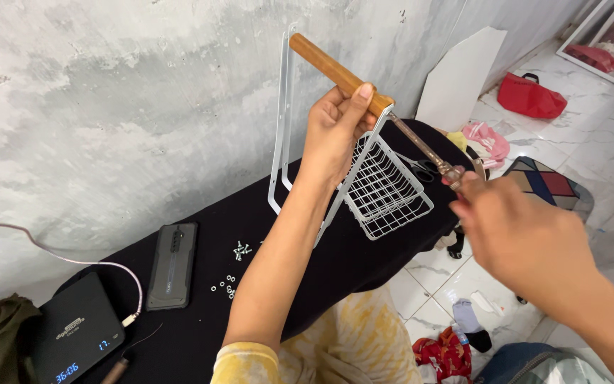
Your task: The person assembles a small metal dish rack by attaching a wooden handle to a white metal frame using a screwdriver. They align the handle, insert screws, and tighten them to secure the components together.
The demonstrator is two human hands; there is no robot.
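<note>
My left hand (335, 128) is raised and grips a wooden handle (321, 62) fixed to the top of a white metal frame (283, 121). A white wire basket (385, 195) hangs on that frame above the black table (200, 313). My right hand (513, 235) holds the end of a screwdriver (424, 149) whose shaft runs up to the joint where handle and frame meet. Small screws (241, 249) and nuts (226, 284) lie loose on the table below my left forearm.
A dark phone (172, 264) and a black digital scale (72, 331) with a pink cable (51, 252) sit at the table's left. Scissors (424, 167) lie behind the basket. A red bag (531, 96), clothes and a white board (460, 75) are on the tiled floor.
</note>
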